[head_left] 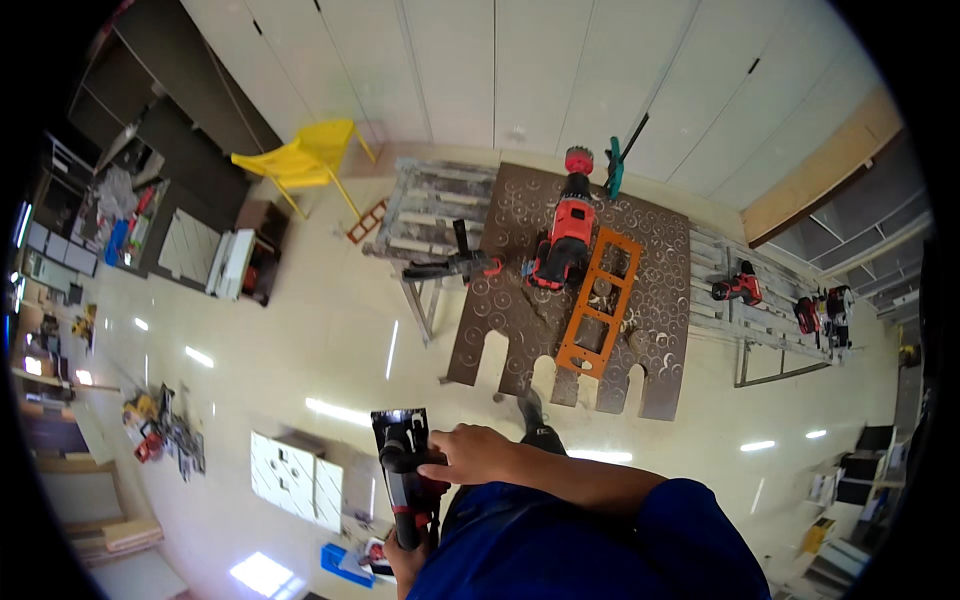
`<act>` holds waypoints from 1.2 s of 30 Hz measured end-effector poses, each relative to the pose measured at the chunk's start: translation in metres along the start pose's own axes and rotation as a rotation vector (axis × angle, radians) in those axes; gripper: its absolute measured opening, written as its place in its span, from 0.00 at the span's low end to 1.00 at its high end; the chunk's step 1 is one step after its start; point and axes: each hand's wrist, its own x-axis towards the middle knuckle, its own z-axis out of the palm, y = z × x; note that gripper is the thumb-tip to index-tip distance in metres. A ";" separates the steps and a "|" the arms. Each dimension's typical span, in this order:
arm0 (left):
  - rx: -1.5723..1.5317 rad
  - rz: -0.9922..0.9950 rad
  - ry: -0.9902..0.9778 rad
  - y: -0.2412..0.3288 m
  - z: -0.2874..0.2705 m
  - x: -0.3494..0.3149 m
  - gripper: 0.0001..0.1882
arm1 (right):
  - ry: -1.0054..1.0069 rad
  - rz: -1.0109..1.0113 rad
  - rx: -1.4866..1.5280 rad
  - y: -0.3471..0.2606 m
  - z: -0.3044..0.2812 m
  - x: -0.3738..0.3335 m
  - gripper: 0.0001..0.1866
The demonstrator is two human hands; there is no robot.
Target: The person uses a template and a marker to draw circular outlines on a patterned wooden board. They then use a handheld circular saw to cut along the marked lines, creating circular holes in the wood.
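A jigsaw (402,475) with a black and red body is held close to my front, its flat black base turned up and outward. My left hand (404,565) wraps round its rear end, partly hidden by the tool. Fingers of my right hand (475,455) are closed against its side, close behind the base. Past the tool, a brown board (655,290) covered in ring-shaped marks rests on slatted metal stands, with several rounded notches along its near edge. On it lie an orange template (600,303) with rectangular openings and a red and black drill (570,235) fitted with a round red attachment.
A black clamp (455,264) grips the board's left edge; a green clamp (614,168) is at its far edge. Another red drill (740,287) and a red power tool (822,312) sit on the right stand. A yellow chair (310,155) stands far left, a white panel (297,480) near left.
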 end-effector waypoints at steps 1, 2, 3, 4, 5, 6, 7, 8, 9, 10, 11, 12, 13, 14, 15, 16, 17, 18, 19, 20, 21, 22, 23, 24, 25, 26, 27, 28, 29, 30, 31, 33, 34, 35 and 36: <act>0.000 -0.018 0.009 -0.013 -0.004 0.007 0.13 | 0.016 0.037 -0.023 0.004 0.000 -0.004 0.28; 0.004 -0.042 0.026 -0.022 -0.008 0.012 0.13 | 0.026 0.068 -0.041 0.014 0.006 -0.006 0.27; 0.008 -0.067 0.026 -0.032 -0.012 0.020 0.14 | 0.040 0.115 -0.054 0.028 0.012 -0.009 0.27; 0.036 -0.054 0.054 -0.045 -0.014 0.028 0.16 | 0.090 0.142 -0.088 0.048 0.023 -0.010 0.25; 0.041 -0.070 0.055 -0.068 -0.017 0.037 0.16 | 0.129 0.169 -0.119 0.068 0.037 -0.012 0.24; 0.045 -0.093 0.043 -0.096 -0.018 0.049 0.17 | 0.164 0.217 -0.137 0.088 0.048 -0.017 0.23; 0.048 -0.125 0.043 -0.115 -0.022 0.054 0.17 | 0.187 0.255 -0.156 0.105 0.058 -0.021 0.22; 0.069 -0.088 0.043 -0.109 -0.031 0.052 0.19 | 0.223 0.278 -0.131 0.116 0.065 -0.029 0.21; 0.079 -0.085 0.037 -0.157 -0.036 0.069 0.21 | 0.243 0.276 -0.109 0.120 0.070 -0.033 0.20; 0.088 -0.098 0.046 -0.214 -0.040 0.082 0.23 | 0.293 0.271 -0.075 0.122 0.072 -0.038 0.18; 0.173 -0.152 0.035 -0.221 -0.045 0.086 0.25 | 0.337 0.285 -0.038 0.127 0.076 -0.047 0.17; 0.085 -0.263 0.028 -0.240 -0.051 0.092 0.25 | 0.372 0.280 0.009 0.126 0.078 -0.052 0.15; 0.182 -0.219 0.034 -0.195 -0.058 0.082 0.25 | 0.417 0.313 0.060 0.130 0.081 -0.063 0.14; 0.154 -0.308 0.096 -0.197 -0.068 0.078 0.24 | 0.415 0.334 0.047 0.122 0.086 -0.061 0.13; 0.192 -0.279 0.132 -0.220 -0.072 0.077 0.23 | 0.436 0.365 0.023 0.116 0.085 -0.061 0.12; 0.222 -0.282 0.183 -0.252 -0.078 0.074 0.22 | 0.410 0.382 0.064 0.114 0.091 -0.055 0.13; 0.243 -0.277 0.217 -0.280 -0.079 0.069 0.21 | 0.376 0.366 0.075 0.114 0.095 -0.051 0.14; 0.243 -0.290 0.209 -0.281 -0.079 0.066 0.20 | 0.360 0.364 0.082 0.117 0.099 -0.049 0.14; 0.185 -0.352 0.187 -0.282 -0.081 0.059 0.19 | 0.347 0.361 0.093 0.121 0.103 -0.047 0.14; 0.192 -0.405 0.222 -0.284 -0.083 0.052 0.19 | 0.367 0.262 -0.012 0.119 0.107 -0.041 0.15; 0.197 -0.453 0.253 -0.291 -0.084 0.045 0.19 | 0.330 0.287 0.016 0.119 0.107 -0.036 0.15; 0.179 -0.533 0.269 -0.354 -0.087 0.042 0.22 | 0.286 0.283 0.059 0.117 0.109 -0.021 0.15; 0.184 -0.580 0.296 -0.373 -0.080 0.037 0.26 | 0.251 0.297 0.090 0.122 0.108 -0.014 0.15; 0.149 -0.626 0.304 -0.368 -0.076 0.032 0.27 | 0.239 0.322 0.087 0.129 0.108 -0.010 0.15; 0.114 -0.674 0.313 -0.363 -0.071 0.024 0.29 | 0.232 0.384 0.102 0.136 0.107 -0.010 0.16; 0.277 -0.710 0.383 -0.361 -0.069 0.014 0.30 | 0.215 0.438 0.121 0.139 0.106 -0.009 0.17; 0.156 -0.787 0.371 -0.349 -0.069 0.007 0.29 | 0.194 0.494 0.134 0.146 0.107 -0.009 0.18; 0.032 -0.864 0.357 -0.338 -0.069 0.002 0.29 | 0.222 0.530 0.191 0.158 0.108 -0.013 0.18; -0.092 -0.946 0.348 -0.327 -0.071 -0.006 0.29 | 0.240 0.566 0.248 0.178 0.115 -0.022 0.19; -0.077 -0.895 0.452 -0.342 -0.069 -0.017 0.27 | 0.244 0.590 0.311 0.195 0.124 -0.029 0.19; -0.041 -0.899 0.509 -0.384 -0.068 -0.025 0.26 | 0.203 0.630 0.310 0.206 0.133 -0.033 0.18; 0.032 -0.897 0.608 -0.448 -0.069 -0.038 0.26 | 0.166 0.717 0.348 0.239 0.149 -0.050 0.18; -0.110 -0.923 0.558 -0.410 -0.059 -0.036 0.26 | 0.199 0.803 0.367 0.263 0.150 -0.077 0.17; -0.095 -0.939 0.534 -0.396 -0.066 -0.041 0.26 | 0.193 0.865 0.393 0.278 0.158 -0.094 0.17; -0.085 -0.952 0.505 -0.389 -0.068 -0.046 0.26 | 0.194 0.929 0.415 0.289 0.163 -0.112 0.17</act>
